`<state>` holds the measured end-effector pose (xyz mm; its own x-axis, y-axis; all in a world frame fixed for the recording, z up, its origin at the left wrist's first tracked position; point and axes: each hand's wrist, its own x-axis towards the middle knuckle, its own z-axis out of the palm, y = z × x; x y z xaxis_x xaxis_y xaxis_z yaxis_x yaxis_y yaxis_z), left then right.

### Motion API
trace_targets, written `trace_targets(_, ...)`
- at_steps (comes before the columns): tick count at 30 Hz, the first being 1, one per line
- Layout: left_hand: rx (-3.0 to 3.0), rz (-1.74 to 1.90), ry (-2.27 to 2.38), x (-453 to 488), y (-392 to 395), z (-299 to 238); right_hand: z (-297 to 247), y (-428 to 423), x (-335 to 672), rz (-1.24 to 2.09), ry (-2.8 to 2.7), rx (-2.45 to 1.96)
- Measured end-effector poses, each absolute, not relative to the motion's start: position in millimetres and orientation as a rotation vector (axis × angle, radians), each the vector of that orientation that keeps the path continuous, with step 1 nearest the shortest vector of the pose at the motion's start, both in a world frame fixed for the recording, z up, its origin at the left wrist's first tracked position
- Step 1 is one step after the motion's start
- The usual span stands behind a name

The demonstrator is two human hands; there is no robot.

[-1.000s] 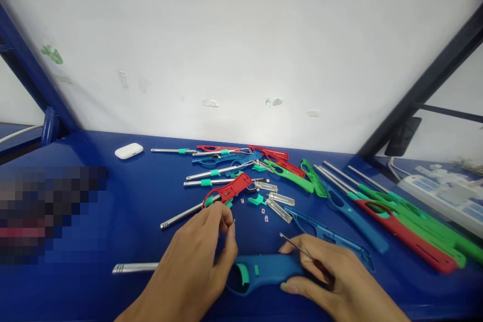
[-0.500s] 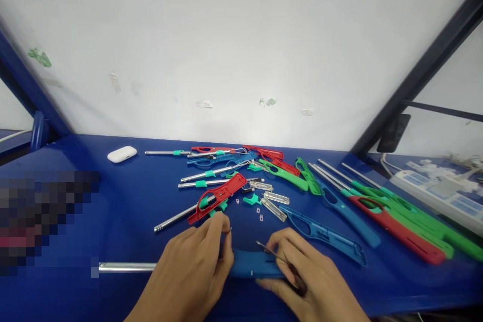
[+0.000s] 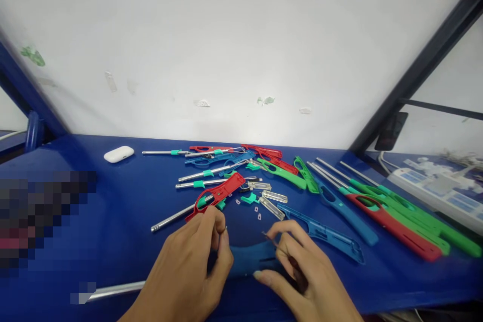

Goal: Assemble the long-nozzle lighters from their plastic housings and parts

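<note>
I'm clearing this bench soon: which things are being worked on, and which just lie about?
In hand: blue lighter body, touched by left hand and right hand; tiny metal piece pinched in the left; thin metal tool in the right.
Lying about: earbud case; power strip; red half-shell; row of long lighters.

Worktop [image 3: 124, 211]: blue, smooth, low sheen. Blue lighter body [image 3: 251, 259]: moulded plastic, matt. Long tube [image 3: 116, 289] at its left: bright polished metal. Slender pick [image 3: 268, 238] in the right hand [image 3: 298, 276] and fine wire [image 3: 226, 228] pinched in the left hand [image 3: 188, 271]: bare metal. Red shell [image 3: 221, 193] and green lighters [image 3: 422, 221]: plastic, slight gloss. Clear inserts [image 3: 274, 196]: transparent plastic. White case [image 3: 118, 154]: glossy plastic. Wall [image 3: 226, 35]: white, matt, scuffed.
</note>
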<state>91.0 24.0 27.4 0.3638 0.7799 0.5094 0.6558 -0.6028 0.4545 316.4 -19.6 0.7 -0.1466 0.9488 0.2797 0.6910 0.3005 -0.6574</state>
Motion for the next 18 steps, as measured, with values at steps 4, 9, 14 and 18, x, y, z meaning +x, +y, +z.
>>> trace_targets(4,2.328,0.994,1.268,92.7,23.8,26.8,7.7,-22.3,316.7,0.501,-1.79,-1.388)
trace_targets(9,2.265,1.012,1.282,91.8,24.8,27.7,14.4,-22.8,315.1,0.512,-1.736,-1.346)
trace_targets(14,2.228,1.066,1.302,91.5,24.9,29.3,12.8,-23.9,311.9,0.497,-1.71,-1.345)
trace_targets(18,2.15,1.099,1.26,91.4,26.4,30.7,10.0,-25.7,310.6,0.496,-1.736,-1.317)
